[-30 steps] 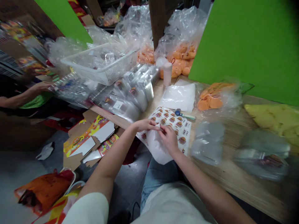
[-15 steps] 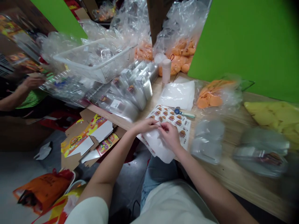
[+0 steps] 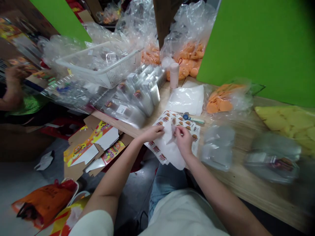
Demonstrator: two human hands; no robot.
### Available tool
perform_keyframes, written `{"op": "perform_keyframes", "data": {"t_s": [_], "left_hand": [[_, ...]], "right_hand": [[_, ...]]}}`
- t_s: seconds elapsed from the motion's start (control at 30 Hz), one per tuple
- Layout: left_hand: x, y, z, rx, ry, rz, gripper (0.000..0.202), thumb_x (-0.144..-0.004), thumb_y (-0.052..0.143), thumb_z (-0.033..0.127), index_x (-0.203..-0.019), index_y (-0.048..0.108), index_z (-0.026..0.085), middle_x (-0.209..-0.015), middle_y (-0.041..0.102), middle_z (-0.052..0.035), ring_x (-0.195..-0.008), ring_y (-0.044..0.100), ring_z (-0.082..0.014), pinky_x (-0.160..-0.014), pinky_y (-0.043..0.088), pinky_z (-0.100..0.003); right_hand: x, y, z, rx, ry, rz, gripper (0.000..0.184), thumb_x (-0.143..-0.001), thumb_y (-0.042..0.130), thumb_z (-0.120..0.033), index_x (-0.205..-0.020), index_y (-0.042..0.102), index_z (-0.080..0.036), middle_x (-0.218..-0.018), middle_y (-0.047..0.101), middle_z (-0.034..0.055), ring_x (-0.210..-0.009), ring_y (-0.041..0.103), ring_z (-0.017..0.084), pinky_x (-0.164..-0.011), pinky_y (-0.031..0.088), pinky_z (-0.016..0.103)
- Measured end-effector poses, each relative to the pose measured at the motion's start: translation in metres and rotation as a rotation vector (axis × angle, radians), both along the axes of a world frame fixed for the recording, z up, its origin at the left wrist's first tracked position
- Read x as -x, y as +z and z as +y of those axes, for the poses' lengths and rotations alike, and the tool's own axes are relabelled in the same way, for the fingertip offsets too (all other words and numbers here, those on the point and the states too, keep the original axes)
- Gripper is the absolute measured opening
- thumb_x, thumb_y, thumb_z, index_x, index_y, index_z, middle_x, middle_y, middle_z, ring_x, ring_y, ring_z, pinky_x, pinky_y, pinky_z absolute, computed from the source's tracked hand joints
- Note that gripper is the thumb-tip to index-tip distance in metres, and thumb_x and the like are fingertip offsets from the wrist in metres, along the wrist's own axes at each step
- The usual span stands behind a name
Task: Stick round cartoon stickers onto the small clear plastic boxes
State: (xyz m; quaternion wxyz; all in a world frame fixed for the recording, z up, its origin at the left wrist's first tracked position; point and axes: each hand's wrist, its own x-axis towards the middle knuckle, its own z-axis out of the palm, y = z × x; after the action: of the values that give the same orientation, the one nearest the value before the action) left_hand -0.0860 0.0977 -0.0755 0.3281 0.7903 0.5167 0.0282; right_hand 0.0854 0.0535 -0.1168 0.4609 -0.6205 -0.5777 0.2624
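Observation:
Sheets of burger stickers [image 3: 162, 157] lie in front of me on the table, with a plain white part facing up in the middle. My left hand [image 3: 154, 132] is closed at the left side, its thumb and fingers pinching the raised white edge of the sticker sheet. Just to the right, my right hand [image 3: 184, 139] pinches a small, partly see-through sticker [image 3: 173, 127] that stands up from the sheet; its print is blurred. Behind the sheets lies a pale-handled tool [image 3: 197, 120] with a blue round part.
Clear plastic clamshells [image 3: 218, 147] sit to the right, beside a bag of orange discs [image 3: 221, 101] and a yellow bag [image 3: 285, 124]. A white basket [image 3: 110, 73] and stacked packs [image 3: 145, 98] fill the left. A pink bottle [image 3: 174, 75] stands behind. Another person's arm [image 3: 12, 88] shows far left.
My hands have moved apart, the right one slightly right and down. The white sheet edge and a small sticker now stand up between them. The other person's hand moved left.

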Motion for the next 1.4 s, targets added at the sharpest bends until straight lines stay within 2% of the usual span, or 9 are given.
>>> {"op": "perform_keyframes", "data": {"t_s": [0.2, 0.33, 0.47, 0.57, 0.7, 0.77, 0.93, 1.1, 1.4], "left_hand": [[-0.024, 0.004, -0.021, -0.256, 0.41, -0.02, 0.031, -0.08, 0.049, 0.023, -0.111, 0.048, 0.016, -0.107, 0.053, -0.0125, -0.104, 0.048, -0.0245, -0.087, 0.038, -0.038], [-0.061, 0.029, -0.067, 0.223, 0.547, -0.736, 0.037, -0.087, 0.04, 0.043, -0.108, 0.051, 0.016, -0.089, 0.06, -0.0081, -0.083, 0.058, -0.0178, -0.076, 0.046, -0.032], [-0.088, 0.052, -0.104, 0.499, 0.613, -1.131, 0.046, -0.075, 0.063, 0.035, -0.114, 0.047, 0.017, -0.077, 0.058, -0.0001, -0.071, 0.057, -0.0106, -0.072, 0.045, -0.025], [-0.102, 0.057, -0.116, 0.534, 0.508, -1.104, 0.052, -0.071, 0.068, 0.028, -0.115, 0.043, 0.019, -0.068, 0.054, 0.0044, -0.069, 0.056, -0.0096, -0.072, 0.044, -0.024], [-0.122, 0.054, -0.121, 0.482, 0.269, -0.913, 0.055, -0.075, 0.064, 0.03, -0.121, 0.036, 0.023, -0.073, 0.058, 0.0022, -0.071, 0.058, -0.0123, -0.069, 0.046, -0.026], [-0.132, 0.046, -0.119, 0.291, 0.225, -0.806, 0.059, -0.077, 0.061, 0.031, -0.127, 0.031, 0.024, -0.095, 0.062, -0.0049, -0.079, 0.06, -0.015, -0.071, 0.047, -0.029], [-0.155, 0.011, -0.104, -0.239, -0.003, -0.683, 0.076, -0.071, 0.067, 0.034, -0.134, 0.026, 0.023, -0.139, 0.035, -0.0141, -0.125, 0.038, -0.0274, -0.099, 0.035, -0.043], [-0.161, -0.014, -0.099, -0.206, -0.104, -0.686, 0.077, -0.078, 0.06, 0.031, -0.139, 0.015, 0.022, -0.136, 0.041, -0.0145, -0.125, 0.039, -0.0244, -0.104, 0.03, -0.045], [-0.158, -0.016, -0.101, -0.227, -0.096, -0.697, 0.071, -0.078, 0.06, 0.029, -0.137, 0.02, 0.022, -0.136, 0.04, -0.0135, -0.127, 0.036, -0.0239, -0.105, 0.029, -0.046]], "right_hand": [[-0.026, 0.05, -0.029, -0.354, -0.197, -0.123, 0.022, -0.084, 0.049, -0.022, -0.101, 0.063, -0.021, -0.086, 0.061, 0.0053, -0.079, 0.056, 0.016, -0.076, 0.046, 0.03], [-0.05, 0.06, -0.066, -0.586, 0.028, -0.536, 0.035, -0.078, 0.058, -0.013, -0.111, 0.061, -0.025, -0.077, 0.057, 0.0033, -0.076, 0.055, 0.015, -0.074, 0.045, 0.028], [-0.075, 0.062, -0.098, -0.462, 0.213, -0.5, 0.05, -0.076, 0.061, -0.015, -0.124, 0.049, -0.026, -0.092, 0.059, 0.0056, -0.085, 0.056, 0.017, -0.075, 0.047, 0.031], [-0.097, 0.076, -0.108, -0.13, 0.152, -0.086, 0.057, -0.078, 0.059, -0.026, -0.131, 0.037, -0.025, -0.109, 0.056, 0.0094, -0.094, 0.057, 0.02, -0.073, 0.051, 0.033], [-0.13, 0.094, -0.105, 0.322, 0.214, 0.257, 0.04, -0.078, 0.058, -0.032, -0.116, 0.05, -0.023, -0.08, 0.063, 0.002, -0.073, 0.06, 0.015, -0.068, 0.05, 0.03], [-0.147, 0.096, -0.101, 0.312, 0.078, 0.286, 0.036, -0.075, 0.061, -0.033, -0.108, 0.054, -0.021, -0.074, 0.062, 0.0006, -0.069, 0.059, 0.014, -0.066, 0.049, 0.029], [-0.172, 0.083, -0.088, 0.275, -0.148, 0.404, 0.048, -0.067, 0.067, -0.037, -0.109, 0.052, -0.019, -0.071, 0.063, 0.0001, -0.065, 0.057, 0.013, -0.058, 0.044, 0.025], [-0.168, 0.071, -0.082, 0.348, -0.086, 0.411, 0.054, -0.066, 0.068, -0.039, -0.112, 0.05, -0.018, -0.07, 0.063, -0.0008, -0.065, 0.058, 0.013, -0.06, 0.044, 0.026], [-0.165, 0.064, -0.083, 0.344, -0.062, 0.333, 0.057, -0.069, 0.065, -0.04, -0.117, 0.047, -0.017, -0.071, 0.064, 0.0003, -0.064, 0.057, 0.014, -0.062, 0.045, 0.028]]}}
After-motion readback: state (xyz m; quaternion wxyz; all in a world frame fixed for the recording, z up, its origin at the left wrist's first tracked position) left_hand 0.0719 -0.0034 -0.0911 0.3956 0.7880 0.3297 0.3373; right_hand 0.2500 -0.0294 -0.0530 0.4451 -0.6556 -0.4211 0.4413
